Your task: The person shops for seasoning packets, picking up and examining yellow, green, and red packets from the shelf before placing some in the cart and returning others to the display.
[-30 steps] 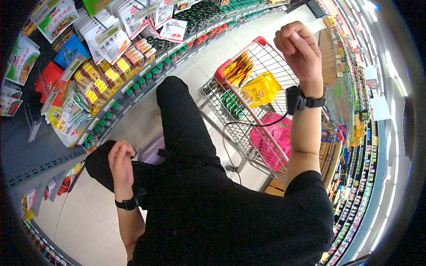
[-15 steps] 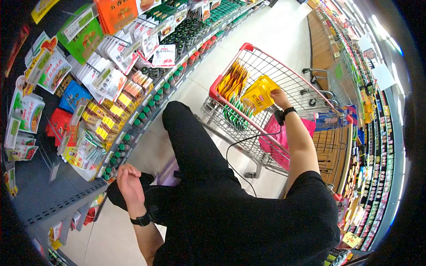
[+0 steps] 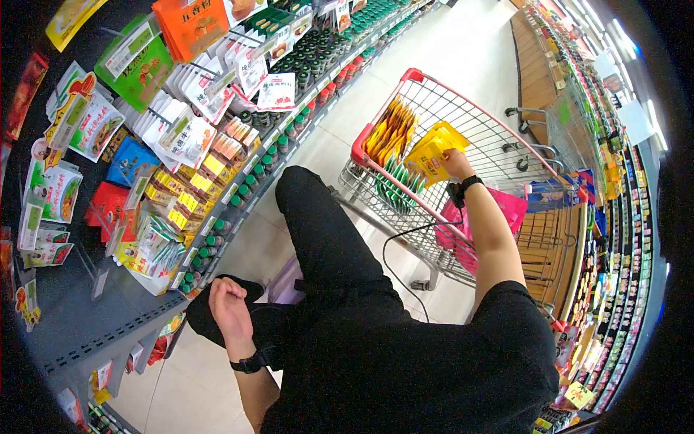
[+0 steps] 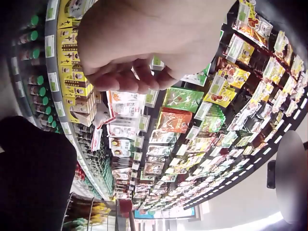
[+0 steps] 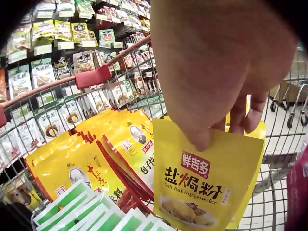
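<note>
Inside the shopping cart (image 3: pixel 409 197), my right hand (image 3: pixel 457 165) pinches the top edge of a yellow salt baking powder packet (image 5: pixel 192 185), thumb on the printed front and fingers behind. More packets of the same yellow show right behind it. Beside them stand rows of yellow-and-red seasoning packets (image 5: pixel 72 161) and green-and-white packets (image 5: pixel 91 211). My left hand (image 3: pixel 231 311) hangs loosely curled and holds nothing, over my bent leg near the lower shelf. In the left wrist view, its fingers overlap the hanging packets of the shelf behind.
A pink bag (image 3: pixel 506 210) lies in the cart near my right forearm. On the left, a shelf carries hanging pouches (image 3: pixel 184 141), small yellow boxes (image 3: pixel 189 199) and green-capped jars (image 3: pixel 217 239). A second cart (image 3: pixel 564 126) stands farther off on the right. A black cable (image 3: pixel 394 242) runs from my right wrist.
My right hand, raised and holding nothing a second ago, has come down into the cart and taken hold of the yellow packet. The left hand stays loosely curled near the leg.
</note>
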Demonstrator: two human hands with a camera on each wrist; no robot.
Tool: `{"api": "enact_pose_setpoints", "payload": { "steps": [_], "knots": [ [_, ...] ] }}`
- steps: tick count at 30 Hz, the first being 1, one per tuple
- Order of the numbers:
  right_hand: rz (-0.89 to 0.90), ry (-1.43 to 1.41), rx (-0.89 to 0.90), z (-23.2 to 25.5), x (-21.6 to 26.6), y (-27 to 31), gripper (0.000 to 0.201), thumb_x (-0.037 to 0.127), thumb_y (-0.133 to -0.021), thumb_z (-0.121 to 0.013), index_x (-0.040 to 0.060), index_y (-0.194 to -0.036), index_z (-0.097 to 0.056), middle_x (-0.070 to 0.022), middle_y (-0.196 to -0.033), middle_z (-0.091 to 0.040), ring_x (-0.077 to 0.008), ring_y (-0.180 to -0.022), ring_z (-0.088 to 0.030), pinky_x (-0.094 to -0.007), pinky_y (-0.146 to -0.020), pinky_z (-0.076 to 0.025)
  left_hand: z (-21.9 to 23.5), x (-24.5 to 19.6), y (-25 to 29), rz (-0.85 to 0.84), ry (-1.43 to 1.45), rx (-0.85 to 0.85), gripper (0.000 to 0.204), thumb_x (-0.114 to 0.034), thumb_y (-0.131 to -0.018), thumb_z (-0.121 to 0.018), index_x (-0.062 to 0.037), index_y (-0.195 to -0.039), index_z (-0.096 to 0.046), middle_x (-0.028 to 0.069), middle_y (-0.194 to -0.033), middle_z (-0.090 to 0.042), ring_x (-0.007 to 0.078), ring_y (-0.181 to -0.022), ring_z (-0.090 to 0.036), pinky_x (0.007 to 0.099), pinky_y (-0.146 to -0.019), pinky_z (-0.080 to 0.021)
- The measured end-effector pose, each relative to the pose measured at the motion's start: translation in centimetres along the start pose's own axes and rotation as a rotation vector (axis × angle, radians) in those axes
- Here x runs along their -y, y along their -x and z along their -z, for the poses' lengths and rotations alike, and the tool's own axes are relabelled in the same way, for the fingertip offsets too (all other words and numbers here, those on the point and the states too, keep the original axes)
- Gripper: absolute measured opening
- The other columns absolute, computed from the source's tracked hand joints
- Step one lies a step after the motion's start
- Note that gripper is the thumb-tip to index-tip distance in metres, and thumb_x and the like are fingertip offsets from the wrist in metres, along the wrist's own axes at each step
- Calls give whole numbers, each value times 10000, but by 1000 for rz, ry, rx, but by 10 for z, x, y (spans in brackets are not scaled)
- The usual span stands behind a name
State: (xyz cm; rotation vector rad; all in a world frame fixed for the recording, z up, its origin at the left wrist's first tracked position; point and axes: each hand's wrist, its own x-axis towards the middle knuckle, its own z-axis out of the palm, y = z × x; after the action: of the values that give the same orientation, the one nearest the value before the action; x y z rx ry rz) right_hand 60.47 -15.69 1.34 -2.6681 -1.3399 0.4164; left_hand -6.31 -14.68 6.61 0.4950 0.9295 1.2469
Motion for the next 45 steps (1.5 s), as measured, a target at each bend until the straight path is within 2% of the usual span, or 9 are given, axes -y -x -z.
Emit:
{"api": "enact_pose_setpoints", "payload": {
  "steps": [7, 13, 16, 20, 24, 26, 32, 41, 45],
  "knots": [
    [48, -459, 29, 29, -2, -17, 189, 197, -866, -625, 17, -815, -650, -27, -740, -645, -112, -709, -578, -299, -638, -465, 4, 6, -1, 20, 7, 38, 189, -173, -945, -537, -93, -793, -459, 16, -750, -461, 114, -699, -444, 280, -652, -373],
    [72, -1244, 149, 118, 108, 6, 199, 155, -907, -543, -4, -1013, -598, -82, -926, -640, -195, -837, -637, -321, -781, -527, 1, 13, -3, 13, -21, 43, 169, -159, -924, -547, -91, -778, -496, 27, -719, -485, 130, -663, -487, 273, -619, -379],
    [271, -895, 92, 144, 195, 44, 204, 165, -895, -530, 36, -1025, -621, -15, -870, -615, -120, -773, -565, -267, -690, -467, 0, 15, -6, 32, -18, 74, 165, -146, -933, -540, -89, -780, -511, 27, -724, -507, 129, -662, -497, 268, -616, -389],
    [839, -875, 522, 168, 295, 111, 101, 150, -911, -598, 57, -944, -582, 37, -815, -540, -75, -800, -501, -254, -688, -427, -3, 20, -9, 11, 8, 90, 90, -146, -939, -554, -57, -932, -571, 43, -814, -571, 147, -740, -553, 291, -671, -443],
    [1238, -835, 771, 160, 363, 163, 176, 219, -952, -620, 50, -931, -576, 43, -805, -534, -60, -804, -488, -252, -695, -425, -9, 16, 0, 39, 120, 458, 526, -468, -909, -587, -54, -1228, -531, 120, -1118, -625, 252, -1013, -610, 379, -862, -479],
    [1128, -874, 1084, 138, 397, 181, 204, 227, -960, -610, 27, -941, -578, 24, -809, -558, -63, -791, -499, -262, -682, -435, -19, 9, 11, 182, 356, 597, 808, -639, -848, -555, -79, -1407, -396, 158, -1343, -507, 327, -1176, -537, 456, -1011, -407],
    [1654, -530, 924, 51, 476, 206, 246, 235, -954, -594, -2, -908, -549, -77, -725, -555, -110, -675, -488, -321, -595, -415, 5, 3, 23, 482, 550, 622, 1199, -871, -631, -547, -165, -1533, -192, 231, -1522, -289, 429, -1380, -323, 597, -1105, -292],
    [1287, -704, 962, -40, 481, 207, 231, 269, -981, -578, 48, -923, -547, 24, -744, -562, -65, -677, -499, -263, -595, -434, 2, -36, 50, 315, 815, 970, 1074, -635, -718, -684, -89, -1518, -219, 267, -1510, -286, 427, -1380, -328, 593, -1090, -315],
    [771, -1021, 1043, -51, 465, 198, 315, 324, -1019, -487, 70, -1204, -458, -25, -854, -592, -111, -726, -572, -269, -654, -475, 18, -28, 30, 70, 697, 601, 1076, -536, -694, -744, -82, -1517, -220, 240, -1517, -296, 404, -1389, -324, 587, -1107, -296]
  ]
}}
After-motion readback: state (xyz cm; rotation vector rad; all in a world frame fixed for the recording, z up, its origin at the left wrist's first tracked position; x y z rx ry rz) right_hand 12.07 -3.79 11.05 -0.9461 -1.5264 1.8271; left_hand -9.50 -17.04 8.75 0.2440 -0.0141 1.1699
